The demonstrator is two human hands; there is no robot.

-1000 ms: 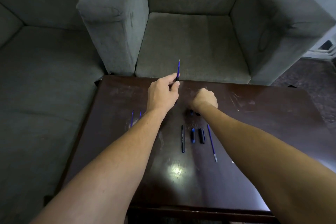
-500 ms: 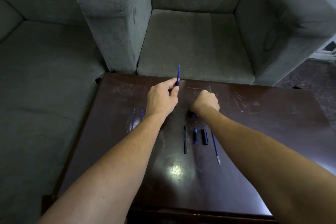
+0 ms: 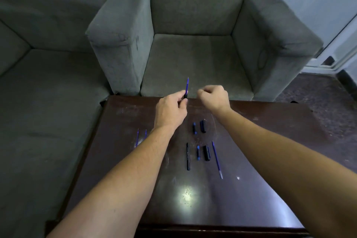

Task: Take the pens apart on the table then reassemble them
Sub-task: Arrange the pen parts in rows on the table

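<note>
My left hand (image 3: 170, 111) is above the far edge of the dark wooden table (image 3: 270, 121) and pinches a black pen barrel with a blue refill (image 3: 187, 87) sticking up out of it. Just to its right, my right hand (image 3: 212, 96) is raised in a fist, and nothing shows in it. Below the hands lie a short black-and-blue piece (image 3: 194, 128) and a black cap (image 3: 202, 126). Nearer me is a row: a black barrel (image 3: 188, 159), a blue-and-black piece (image 3: 198, 152), a black cap (image 3: 206, 152) and a loose blue refill (image 3: 217, 159).
Two more blue refills (image 3: 137, 137) lie side by side near the table's left edge, partly behind my left forearm. A grey armchair (image 3: 193, 60) stands right behind the table and a grey sofa (image 3: 48, 92) lies along its left side. Lamp glare (image 3: 186, 196) marks the near tabletop.
My right hand has lifted off the table and moved up beside my left hand, uncovering the short piece and cap it rested over. The left hand keeps its hold. The camera has tilted upward.
</note>
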